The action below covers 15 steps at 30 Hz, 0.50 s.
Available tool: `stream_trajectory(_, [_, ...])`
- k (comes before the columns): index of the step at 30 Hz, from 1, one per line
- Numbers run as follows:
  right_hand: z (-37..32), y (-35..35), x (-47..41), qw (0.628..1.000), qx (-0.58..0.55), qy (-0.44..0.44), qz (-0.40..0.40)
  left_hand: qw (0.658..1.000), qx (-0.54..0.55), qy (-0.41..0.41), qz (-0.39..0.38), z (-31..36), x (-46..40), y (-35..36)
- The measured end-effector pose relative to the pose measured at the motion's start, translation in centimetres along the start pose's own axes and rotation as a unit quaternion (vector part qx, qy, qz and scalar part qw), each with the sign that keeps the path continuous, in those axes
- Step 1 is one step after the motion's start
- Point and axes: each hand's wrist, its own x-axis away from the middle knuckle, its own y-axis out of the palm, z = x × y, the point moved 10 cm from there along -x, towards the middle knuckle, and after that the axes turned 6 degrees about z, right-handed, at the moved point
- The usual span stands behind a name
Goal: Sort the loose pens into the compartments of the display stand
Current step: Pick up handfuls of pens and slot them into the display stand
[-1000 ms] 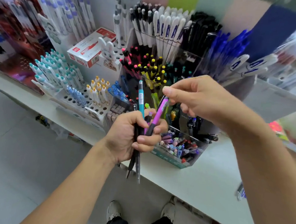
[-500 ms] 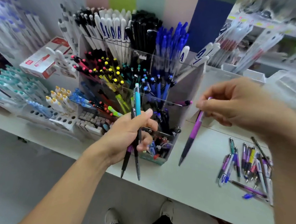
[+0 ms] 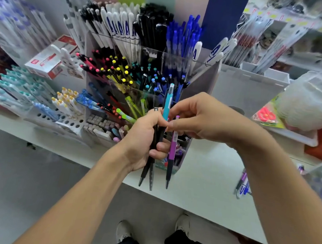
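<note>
The display stand [image 3: 202, 81] is clear acrylic, tiered, with thin see-through walls dividing it into compartments packed by colour: white and black barrels at the back, blue caps beside them, pink, yellow and teal click-tops in the middle row. It sits on a smooth white counter [image 3: 205, 183]. To its left lie a red and white cardboard box [image 3: 47, 62] and a perforated white rack [image 3: 62, 119] of slim pens; to the right, a white tray [image 3: 253, 80] and a crinkled clear plastic bag [image 3: 308, 98]. A few loose pens [image 3: 242, 185] lie on the counter at the right edge, partly hidden by the right forearm.

Both hands meet in front of the stand, blocking its lower compartments. The left hand [image 3: 146, 139] curls tightly around a bundle: a teal pen [image 3: 167, 101] pointing up and 2 black pens [image 3: 149, 170] pointing down. The right hand [image 3: 203, 118] pinches the top of a purple pen [image 3: 172, 147] with a black grip, hanging vertically just beside the bundle, its other fingers loosely bent.
</note>
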Motion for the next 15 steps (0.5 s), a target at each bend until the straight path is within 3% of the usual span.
stream_trajectory(5, [1.1,-0.5,0.0,0.998,-0.040,0.052,0.008,0.995,-0.078,0.049,0.037,1.0,0.3,-0.6])
stream_trajectory(10, [1.2,-3.4,0.9,0.993,-0.086,0.037,0.067,0.977,-0.126,0.145,0.095,3.1,0.8,-2.4])
stream_trajectory(15, [-1.2,-10.4,3.0,0.969,-0.057,-0.052,0.236,0.956,-0.155,0.173,0.177,3.8,0.6,-5.9])
